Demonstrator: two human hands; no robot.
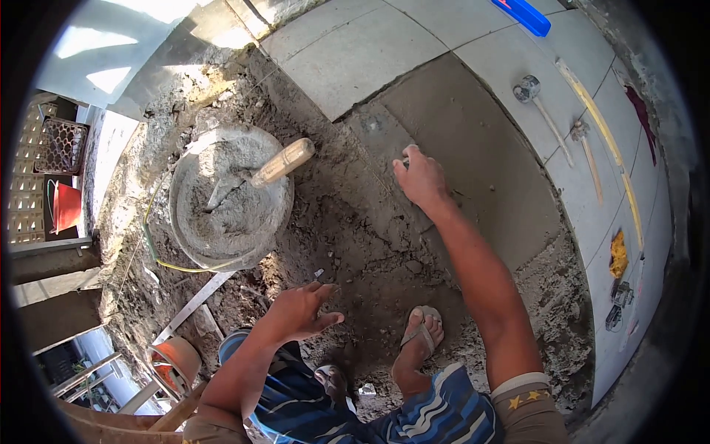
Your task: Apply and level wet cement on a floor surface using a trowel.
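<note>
Right hand (421,177) is curled round the handle of a float (373,127), blade beneath and just ahead of it on the mortar bed (481,133); left hand (302,314) empty, fingers spread; uneven pressure could gouge the bed or knock the tile (355,63) beyond.

Mortar bed (492,170) drab grey right of centre, tiles (362,66) paler grey top centre, and I note blue-and-white striped shorts (451,414) at bottom, yellow-starred brown sleeve (531,418) lower right, red bucket (67,207) far left.
</note>
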